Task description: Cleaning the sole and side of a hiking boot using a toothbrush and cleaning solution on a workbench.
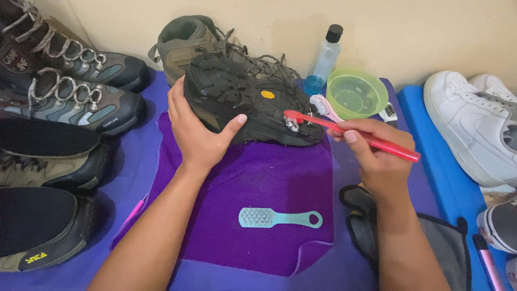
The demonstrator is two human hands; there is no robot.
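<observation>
A: What is the left hand (196, 132) doing?

B: It grips a dark hiking boot (247, 102) just above the middle of the frame, tipped on its side so the black lugged sole faces the camera. The thumb presses on the sole's lower edge and the fingers wrap behind the heel end.

A: And the right hand (377, 153)?

B: Right of centre, it is closed around a red toothbrush (350, 132). The handle runs down to the right past the fingers, and the bristle head touches the sole near the toe end.

A: What lies under the boot?

B: A purple cloth (258, 183) spread on a blue surface (140, 156). A pale teal brush (280, 219) lies flat on the cloth, below the boot and between the two forearms, touched by neither hand.

A: Behind the boot?

B: A second boot (188, 43) of the same kind stands against the wall. To its right are a clear bottle with a black cap (326, 56) and a green bowl (356, 92), with a pink brush (323, 106) just beside the bowl.

A: The edges?

B: More boots (64, 81) at the left, white sneakers (476, 124) at the upper right, a grey cloth (436, 242) at the lower right.
</observation>
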